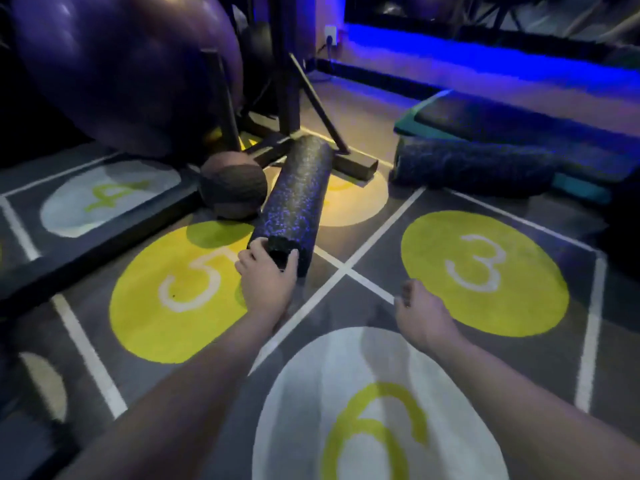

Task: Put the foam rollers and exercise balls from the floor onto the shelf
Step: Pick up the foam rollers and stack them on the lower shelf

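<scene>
The left hand grips the near end of the speckled foam roller, which lies stretching away from it beside numeral 5, while the right hand hovers loosely curled and empty between numeral 3 and numeral 6.

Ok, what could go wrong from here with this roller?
The left hand grips the roller only at its near end, so it may droop or slip. Its far end lies by the rack base and could snag. The ball beside it might roll away.
</scene>
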Action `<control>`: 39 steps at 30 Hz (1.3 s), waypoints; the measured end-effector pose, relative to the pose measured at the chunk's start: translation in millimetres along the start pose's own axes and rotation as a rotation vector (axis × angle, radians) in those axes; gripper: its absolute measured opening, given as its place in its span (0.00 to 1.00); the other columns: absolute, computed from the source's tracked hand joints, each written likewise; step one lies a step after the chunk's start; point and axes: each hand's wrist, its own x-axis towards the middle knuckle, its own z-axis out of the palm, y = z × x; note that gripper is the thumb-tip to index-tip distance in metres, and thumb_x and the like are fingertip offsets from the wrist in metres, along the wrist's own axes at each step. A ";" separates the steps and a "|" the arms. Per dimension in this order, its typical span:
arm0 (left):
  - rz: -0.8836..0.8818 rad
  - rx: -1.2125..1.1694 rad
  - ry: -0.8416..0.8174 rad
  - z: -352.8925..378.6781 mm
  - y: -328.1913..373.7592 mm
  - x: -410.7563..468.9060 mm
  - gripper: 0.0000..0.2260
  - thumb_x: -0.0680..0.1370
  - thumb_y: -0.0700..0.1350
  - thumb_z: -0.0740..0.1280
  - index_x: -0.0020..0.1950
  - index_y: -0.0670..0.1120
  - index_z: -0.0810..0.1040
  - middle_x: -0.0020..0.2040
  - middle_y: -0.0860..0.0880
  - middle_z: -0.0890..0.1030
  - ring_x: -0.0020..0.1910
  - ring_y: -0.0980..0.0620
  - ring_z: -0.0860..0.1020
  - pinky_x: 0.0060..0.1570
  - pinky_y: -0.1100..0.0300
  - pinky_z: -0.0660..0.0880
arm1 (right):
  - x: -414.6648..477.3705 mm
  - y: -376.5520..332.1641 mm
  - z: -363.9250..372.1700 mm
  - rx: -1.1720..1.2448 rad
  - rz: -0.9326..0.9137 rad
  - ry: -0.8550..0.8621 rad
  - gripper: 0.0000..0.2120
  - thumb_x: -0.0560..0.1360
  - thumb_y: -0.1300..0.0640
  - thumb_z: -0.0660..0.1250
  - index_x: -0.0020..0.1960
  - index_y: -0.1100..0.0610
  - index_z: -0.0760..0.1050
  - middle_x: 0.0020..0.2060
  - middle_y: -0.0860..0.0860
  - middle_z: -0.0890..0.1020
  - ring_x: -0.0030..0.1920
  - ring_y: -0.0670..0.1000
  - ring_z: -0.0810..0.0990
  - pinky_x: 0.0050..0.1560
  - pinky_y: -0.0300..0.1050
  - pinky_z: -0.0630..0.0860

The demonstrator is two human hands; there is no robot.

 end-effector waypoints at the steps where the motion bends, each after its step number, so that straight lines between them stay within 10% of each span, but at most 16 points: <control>1: 0.064 0.064 0.038 4.3 7.8 17.6 0.34 0.72 0.63 0.73 0.68 0.42 0.72 0.60 0.36 0.74 0.59 0.33 0.73 0.59 0.42 0.71 | 15.9 -12.1 3.7 0.037 0.001 0.018 0.21 0.83 0.55 0.58 0.74 0.58 0.66 0.67 0.59 0.78 0.67 0.60 0.75 0.64 0.50 0.71; 6: 0.054 0.364 -0.186 29.7 49.7 88.6 0.61 0.59 0.82 0.67 0.82 0.49 0.54 0.80 0.36 0.59 0.76 0.33 0.61 0.74 0.37 0.62 | 61.9 -28.4 4.3 0.114 -0.054 0.052 0.21 0.82 0.53 0.60 0.73 0.56 0.68 0.66 0.55 0.78 0.67 0.58 0.75 0.65 0.49 0.70; 11: -0.110 0.620 -0.510 47.5 72.7 113.5 0.74 0.55 0.71 0.81 0.82 0.50 0.33 0.80 0.31 0.51 0.76 0.28 0.60 0.69 0.30 0.64 | 96.2 8.8 -12.7 -0.109 -0.035 -0.008 0.21 0.82 0.54 0.60 0.73 0.58 0.67 0.67 0.58 0.78 0.67 0.60 0.75 0.64 0.49 0.71; 22: -0.114 0.197 -0.629 79.7 92.6 39.2 0.75 0.38 0.74 0.75 0.80 0.53 0.49 0.73 0.43 0.71 0.72 0.39 0.70 0.71 0.45 0.70 | 240.1 34.9 -46.4 -0.073 -0.126 0.113 0.20 0.80 0.57 0.60 0.70 0.62 0.67 0.66 0.62 0.76 0.67 0.63 0.74 0.63 0.54 0.73; 26: -0.126 0.152 -0.560 123.5 153.1 25.8 0.58 0.45 0.76 0.77 0.65 0.50 0.60 0.64 0.45 0.72 0.64 0.42 0.74 0.66 0.45 0.72 | 290.8 62.8 -78.6 -0.146 -0.197 0.185 0.20 0.80 0.58 0.61 0.70 0.63 0.67 0.66 0.62 0.74 0.68 0.64 0.72 0.64 0.54 0.70; 31: -0.167 0.210 -0.506 192.3 214.1 25.8 0.69 0.55 0.76 0.76 0.83 0.54 0.38 0.77 0.38 0.65 0.73 0.35 0.69 0.71 0.42 0.67 | 365.0 101.1 -106.3 -0.196 -0.213 0.226 0.19 0.79 0.57 0.63 0.67 0.62 0.68 0.66 0.60 0.72 0.67 0.63 0.72 0.62 0.56 0.72; 39: -0.141 0.381 -0.443 208.3 221.9 21.0 0.65 0.59 0.77 0.73 0.83 0.57 0.38 0.72 0.41 0.72 0.70 0.36 0.72 0.65 0.43 0.71 | 525.5 116.8 -181.4 -0.423 -0.229 0.190 0.50 0.74 0.49 0.73 0.82 0.59 0.44 0.82 0.56 0.44 0.82 0.57 0.45 0.79 0.60 0.48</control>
